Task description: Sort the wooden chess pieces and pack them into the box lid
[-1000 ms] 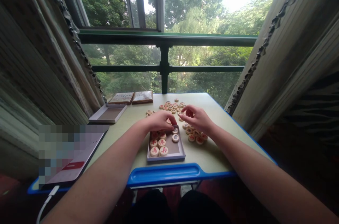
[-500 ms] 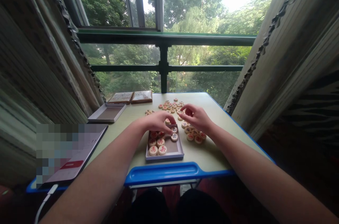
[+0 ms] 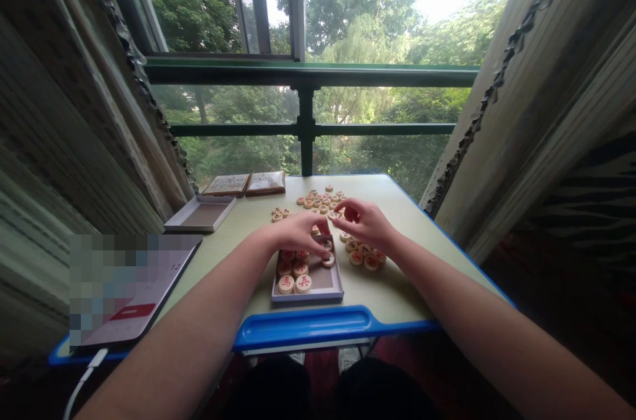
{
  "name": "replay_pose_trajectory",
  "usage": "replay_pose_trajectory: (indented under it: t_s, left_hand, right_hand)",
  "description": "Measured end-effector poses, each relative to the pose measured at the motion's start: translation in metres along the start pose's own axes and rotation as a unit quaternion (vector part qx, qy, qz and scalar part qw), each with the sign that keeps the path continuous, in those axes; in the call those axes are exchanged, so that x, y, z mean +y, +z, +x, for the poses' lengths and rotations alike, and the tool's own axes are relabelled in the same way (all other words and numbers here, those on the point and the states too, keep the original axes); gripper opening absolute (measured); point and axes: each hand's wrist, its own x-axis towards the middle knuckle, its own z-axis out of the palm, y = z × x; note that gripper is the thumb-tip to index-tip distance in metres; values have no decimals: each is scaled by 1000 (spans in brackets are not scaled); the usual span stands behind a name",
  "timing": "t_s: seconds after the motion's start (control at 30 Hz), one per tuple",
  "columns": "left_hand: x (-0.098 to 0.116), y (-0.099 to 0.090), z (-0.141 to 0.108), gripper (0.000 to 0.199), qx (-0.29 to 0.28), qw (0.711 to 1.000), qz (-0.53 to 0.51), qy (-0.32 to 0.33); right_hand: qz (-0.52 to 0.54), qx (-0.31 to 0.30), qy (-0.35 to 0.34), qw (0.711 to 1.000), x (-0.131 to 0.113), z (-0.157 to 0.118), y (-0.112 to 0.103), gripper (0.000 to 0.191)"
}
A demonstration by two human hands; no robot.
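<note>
My left hand (image 3: 301, 233) bends over a shallow white box (image 3: 308, 297). Its thumb and fingers curl around black-marked Chinese chess pieces (image 3: 328, 260) at the box's right side, the thumb touching them. Red-marked Chinese chess pieces (image 3: 303, 283) lie in the box's left part, some hidden under this hand. To the right, my right hand (image 3: 366, 220) pinches one Chinese chess piece (image 3: 333, 214) between thumb and fingertips, just beyond the box's far right corner. Loose pieces (image 3: 365, 250) lie below that hand, and another group (image 3: 318, 201) spreads behind both hands.
An open box lid or tray (image 3: 201, 213) sits at the table's left, near two flat wrapped packs (image 3: 265, 183). A tablet-like device (image 3: 144, 294) with a white cable (image 3: 89, 367) lies at front left. A blue trough (image 3: 305, 327) edges the table's front. A small cluster of pieces (image 3: 278, 214) lies left of centre.
My right hand has moved slightly left toward the box, with a piece in its fingertips. My left thumb has shifted right and down against the black-marked pieces.
</note>
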Motion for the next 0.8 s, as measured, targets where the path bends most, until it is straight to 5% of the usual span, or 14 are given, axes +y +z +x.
replay_pose_trajectory:
  t_s: [0.43, 0.8]
  left_hand:
    - [3, 0, -1, 45, 1, 1000, 14, 0]
    - [-1, -8, -4, 40, 7, 999, -43, -24]
  right_hand:
    - [12, -6, 9, 1000, 1, 0, 1, 25]
    - [-18, -96, -22, 995, -8, -6, -7, 23]
